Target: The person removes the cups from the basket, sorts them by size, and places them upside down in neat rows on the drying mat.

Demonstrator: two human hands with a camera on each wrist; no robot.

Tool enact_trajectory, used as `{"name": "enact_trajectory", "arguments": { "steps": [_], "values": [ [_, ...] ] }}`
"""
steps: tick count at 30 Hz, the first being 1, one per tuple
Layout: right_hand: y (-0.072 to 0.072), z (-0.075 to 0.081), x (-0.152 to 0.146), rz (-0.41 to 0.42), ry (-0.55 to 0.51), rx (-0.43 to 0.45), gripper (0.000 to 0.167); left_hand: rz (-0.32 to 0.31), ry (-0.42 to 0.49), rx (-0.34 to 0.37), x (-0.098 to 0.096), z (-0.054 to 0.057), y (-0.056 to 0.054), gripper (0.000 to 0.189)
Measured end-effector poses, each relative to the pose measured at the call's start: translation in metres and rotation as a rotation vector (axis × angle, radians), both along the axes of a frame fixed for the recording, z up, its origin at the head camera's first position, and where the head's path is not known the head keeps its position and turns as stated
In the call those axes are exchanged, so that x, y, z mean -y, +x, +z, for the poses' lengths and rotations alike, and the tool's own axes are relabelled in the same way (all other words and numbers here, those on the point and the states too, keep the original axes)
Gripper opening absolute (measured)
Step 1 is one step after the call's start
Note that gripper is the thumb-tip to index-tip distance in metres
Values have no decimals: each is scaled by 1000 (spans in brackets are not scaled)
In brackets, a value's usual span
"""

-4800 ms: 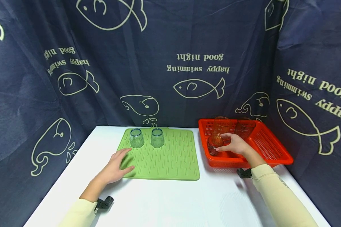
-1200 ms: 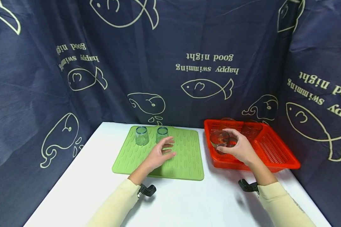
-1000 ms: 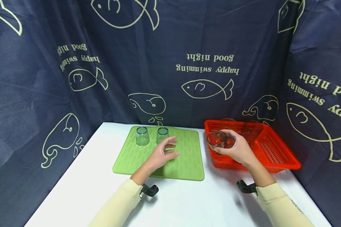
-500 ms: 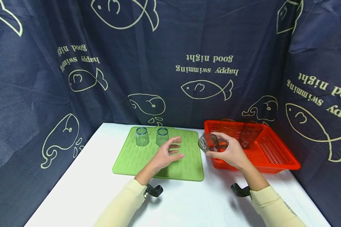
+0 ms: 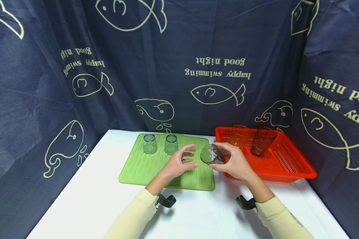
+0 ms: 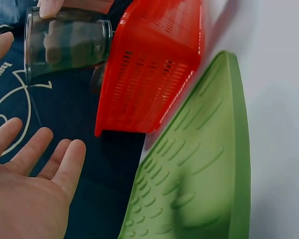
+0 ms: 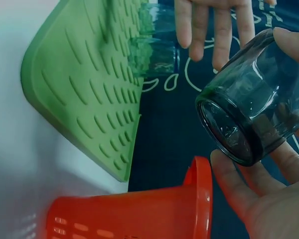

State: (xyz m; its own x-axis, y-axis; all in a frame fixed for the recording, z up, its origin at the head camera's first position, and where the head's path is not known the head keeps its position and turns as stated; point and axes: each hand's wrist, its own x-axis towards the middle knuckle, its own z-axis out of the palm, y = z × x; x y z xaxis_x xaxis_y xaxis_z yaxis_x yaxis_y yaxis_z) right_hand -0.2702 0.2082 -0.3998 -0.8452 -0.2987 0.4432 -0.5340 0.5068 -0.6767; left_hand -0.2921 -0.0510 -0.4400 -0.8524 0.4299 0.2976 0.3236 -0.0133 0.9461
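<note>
My right hand (image 5: 238,165) grips a smoky grey drinking glass (image 5: 213,155) by its side, thumb and fingers curled round it. The glass is tilted, its mouth facing left, in the air between the red basket and the green mat. Left of it is my left hand (image 5: 177,163), held over the mat with fingers spread and nothing in them, close to the glass's mouth. In the right wrist view the thick base of the glass (image 7: 254,99) faces the camera, with left-hand fingers (image 7: 222,37) beyond it.
On the green drying mat (image 5: 164,172) stand two bluish glasses, one at left (image 5: 150,145) and one nearer the middle (image 5: 171,146). The red basket (image 5: 275,174) on the right holds an amber-looking glass (image 5: 240,136) and a darker one (image 5: 261,142). A dark fish-print curtain (image 5: 173,59) hangs behind.
My right hand has lifted the grey glass out of the basket and brought it left, tilting it towards the mat. My left hand has moved right across the mat to near the glass.
</note>
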Motion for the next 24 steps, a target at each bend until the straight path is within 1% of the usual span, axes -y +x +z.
{"name": "enact_trajectory", "arguments": {
  "steps": [7,15,20,24],
  "values": [
    [0,-2,6,0,25,-4,77,-6,4,12,-4,1,1,74],
    [0,-5,13,-43,69,23,73,2,-29,11,-9,6,4,75],
    [0,-6,15,-37,82,23,71,1,-48,7,-12,9,7,75],
    [0,-6,17,-20,73,32,70,-4,-58,9,-13,10,8,74]
  ]
}}
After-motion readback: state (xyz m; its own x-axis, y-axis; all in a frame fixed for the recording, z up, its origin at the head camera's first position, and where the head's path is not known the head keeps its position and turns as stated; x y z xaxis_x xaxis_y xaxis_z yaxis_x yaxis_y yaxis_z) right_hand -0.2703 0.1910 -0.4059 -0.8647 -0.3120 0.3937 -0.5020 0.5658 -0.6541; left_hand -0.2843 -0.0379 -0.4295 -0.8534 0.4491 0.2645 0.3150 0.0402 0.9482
